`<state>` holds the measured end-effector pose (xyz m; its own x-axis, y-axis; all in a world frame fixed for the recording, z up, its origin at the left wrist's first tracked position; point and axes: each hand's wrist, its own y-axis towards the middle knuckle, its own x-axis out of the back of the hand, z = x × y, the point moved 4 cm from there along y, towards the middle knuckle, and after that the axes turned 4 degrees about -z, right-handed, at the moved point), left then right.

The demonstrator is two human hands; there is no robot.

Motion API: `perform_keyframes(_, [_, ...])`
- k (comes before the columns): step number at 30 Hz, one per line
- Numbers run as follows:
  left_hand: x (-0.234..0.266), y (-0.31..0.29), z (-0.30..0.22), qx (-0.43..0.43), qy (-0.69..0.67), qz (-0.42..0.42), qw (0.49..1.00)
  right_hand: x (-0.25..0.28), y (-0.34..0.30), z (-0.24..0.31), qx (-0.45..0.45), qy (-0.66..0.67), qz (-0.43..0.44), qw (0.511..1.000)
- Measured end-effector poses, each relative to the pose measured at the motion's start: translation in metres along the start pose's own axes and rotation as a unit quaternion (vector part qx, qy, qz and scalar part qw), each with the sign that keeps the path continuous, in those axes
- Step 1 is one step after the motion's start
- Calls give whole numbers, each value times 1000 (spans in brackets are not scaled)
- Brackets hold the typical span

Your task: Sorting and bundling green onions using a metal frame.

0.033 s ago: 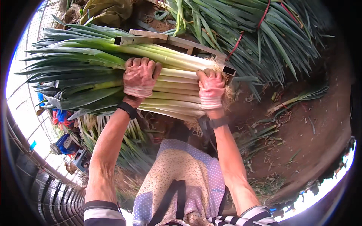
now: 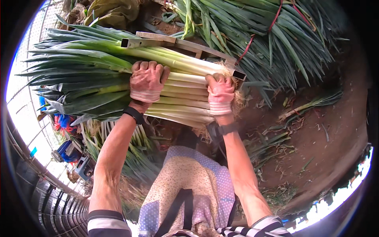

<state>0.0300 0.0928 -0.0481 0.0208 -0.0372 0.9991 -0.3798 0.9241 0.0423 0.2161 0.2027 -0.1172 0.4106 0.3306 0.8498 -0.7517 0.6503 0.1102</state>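
Observation:
A thick bunch of long green onions [image 2: 185, 86] lies crosswise in front of me, dark leaves to the left and white stalks with hairy roots to the right. My left hand [image 2: 147, 83], in a soiled knit glove, presses down with curled fingers where green turns to white. Over the white stalks by the roots, my right hand [image 2: 221, 94] is closed, in a similar pinkish striped glove. A metal frame [image 2: 189, 46] with open square tube ends stands along the far side of the bunch. The stalks beneath my palms are hidden.
Large heaps of green onions [image 2: 252, 39], some tied with red bands, lie at the far right. More onions [image 2: 130, 146] rest near my left arm. Loose onions [image 2: 312, 104] and scraps litter the brown soil [image 2: 316, 146]. A blue-grey device [image 2: 83, 168] stands at the left.

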Motion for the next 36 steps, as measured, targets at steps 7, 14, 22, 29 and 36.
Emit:
perform_keyframes(7, [-6, 4, -4, 3, -3, -9, 1000, 20, -9, -6, -67, 101, -57, 991])
perform_keyframes(14, [-1, -8, 1, 0, 33, -28, 999, 129, -69, -69, -177, 166, -152, 958])
perform_keyframes(22, [-6, 1, -9, -30, 72, -77, 994, 164, -262, -229, -621, 99, -46, 776])
perform_keyframes(29, [5, -29, 3, 30, 106, -77, 991, 149, -332, -357, -628, -75, 18, 774])
perform_keyframes(36, [9, 1, -19, -51, 168, 10, 984, 129, -381, -492, -535, -99, -14, 839])
